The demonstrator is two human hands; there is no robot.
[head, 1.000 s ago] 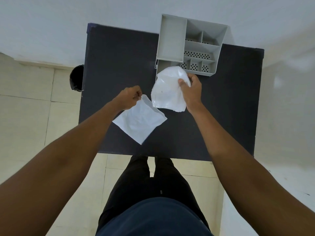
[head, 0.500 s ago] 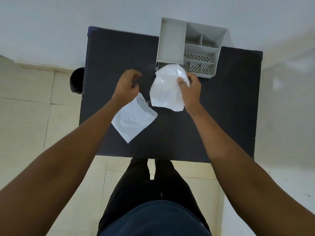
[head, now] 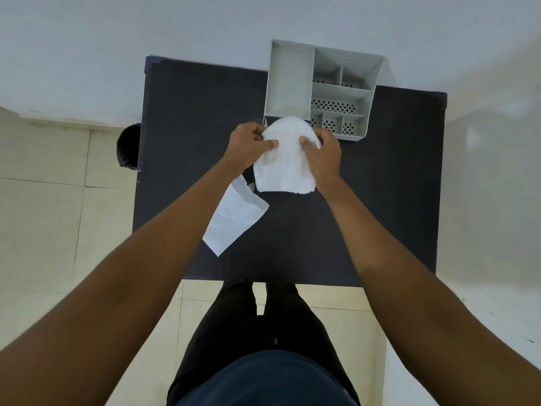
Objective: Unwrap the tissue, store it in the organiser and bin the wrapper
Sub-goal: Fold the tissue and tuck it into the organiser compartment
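We have both hands on the tissue (head: 284,159), a soft white bundle held up just in front of the organiser (head: 322,89). The left hand (head: 248,146) pinches its upper left edge, thumb on the near face, and the right hand (head: 323,152) pinches the upper right edge the same way; each grip is closed on the tissue. To do this step well, we judge we should keep the pinches light and even, so the thin sheets neither tear nor bunch, then fold the bundle narrow enough for a compartment. The long open compartment on the left looks the likeliest fit. The flat white wrapper (head: 237,218) lies loose on the dark surface (head: 190,112), partly under our left forearm, near the front. A dark bin (head: 128,148) stands on the floor just past the surface's left edge, waiting for it.
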